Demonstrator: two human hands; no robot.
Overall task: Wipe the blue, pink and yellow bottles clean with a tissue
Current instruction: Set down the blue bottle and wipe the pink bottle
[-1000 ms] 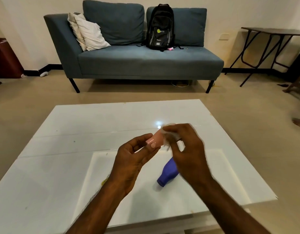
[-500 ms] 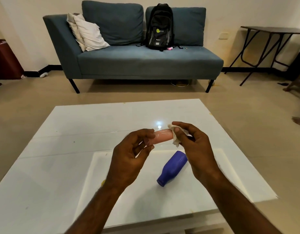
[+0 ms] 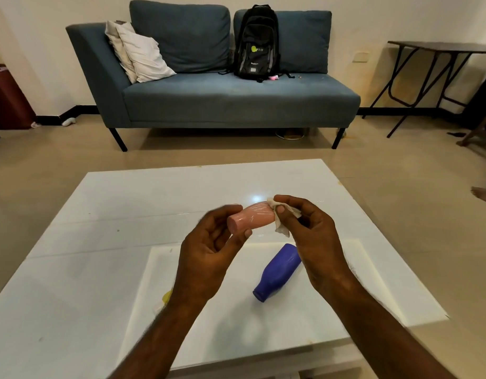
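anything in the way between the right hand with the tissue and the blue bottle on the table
Nothing visible does. The right hand pinches the crumpled white tissue against the pink plastic bottle that the left hand holds; the blue plastic bottle lies on its side on the glossy white table beneath that right hand, uncovered.

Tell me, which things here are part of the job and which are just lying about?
Job: pink bottle in left hand, tissue in right hand, blue bottle, yellow sliver (mostly hidden).
Lying about: sofa, pillows, backpack, side table.
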